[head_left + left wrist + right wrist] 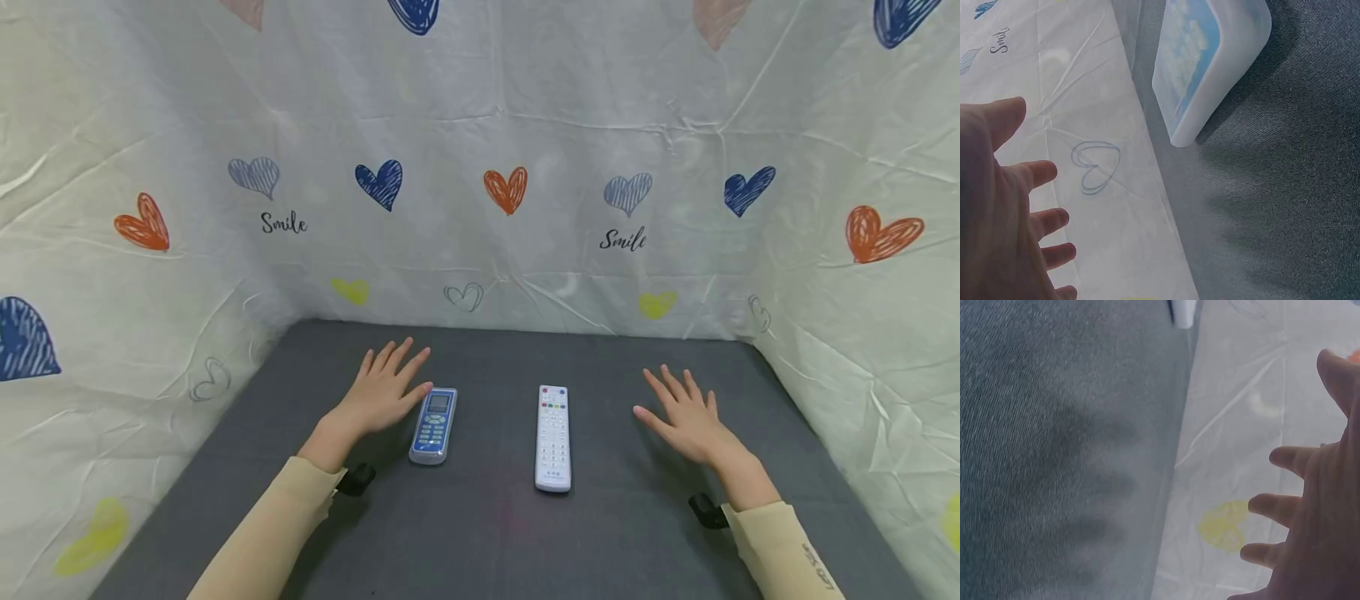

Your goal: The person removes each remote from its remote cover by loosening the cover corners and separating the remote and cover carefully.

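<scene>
Two remote controls lie on the dark grey table. The blue-faced remote (433, 427), with a small display and a pale casing, is beside my left hand (381, 396); in the head view the thumb tip overlaps its top left corner. That hand hovers with fingers spread and holds nothing. In the left wrist view, the blue remote (1210, 62) shows its pale rounded end beyond the thumb. A long white remote (553, 439) with many small buttons lies near the middle. Right of it, my right hand (690, 421) is held over the table, fingers spread, nothing in it.
The grey tabletop (487, 533) stretches under both arms. A white curtain (450, 100) printed with hearts and "Smile" hangs behind it and along both sides. Each wrist carries a small black camera, such as the left wrist camera (357, 480), just below the hand.
</scene>
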Motion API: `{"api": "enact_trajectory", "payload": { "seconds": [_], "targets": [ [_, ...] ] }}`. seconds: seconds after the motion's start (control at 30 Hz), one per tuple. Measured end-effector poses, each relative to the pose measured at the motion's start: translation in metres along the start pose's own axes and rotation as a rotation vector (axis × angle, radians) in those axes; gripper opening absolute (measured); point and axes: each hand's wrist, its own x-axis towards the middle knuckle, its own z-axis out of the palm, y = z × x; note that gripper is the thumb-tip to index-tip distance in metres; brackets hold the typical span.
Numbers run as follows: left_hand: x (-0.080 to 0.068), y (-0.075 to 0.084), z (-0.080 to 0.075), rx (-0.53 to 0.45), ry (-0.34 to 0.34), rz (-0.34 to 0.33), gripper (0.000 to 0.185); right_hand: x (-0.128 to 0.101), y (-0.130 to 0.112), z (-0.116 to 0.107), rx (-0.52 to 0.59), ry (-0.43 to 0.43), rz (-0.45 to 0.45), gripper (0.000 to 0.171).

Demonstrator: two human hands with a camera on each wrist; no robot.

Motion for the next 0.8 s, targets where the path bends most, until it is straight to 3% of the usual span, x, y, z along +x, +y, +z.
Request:
{"api": "enact_trajectory", "payload": {
  "seconds": [0.47, 0.8],
  "targets": [
    [-0.011, -0.013, -0.008, -0.046, 0.005, -0.057, 0.072, 0.018, -0.030, 0.019, 0.020, 0.016, -0.038, 0.077],
    [-0.019, -0.023, -0.005, -0.083, 0.071, -0.050, 0.073, 0.041, -0.065, 0.036, 0.070, 0.034, -0.144, 0.077]
  ]
}}
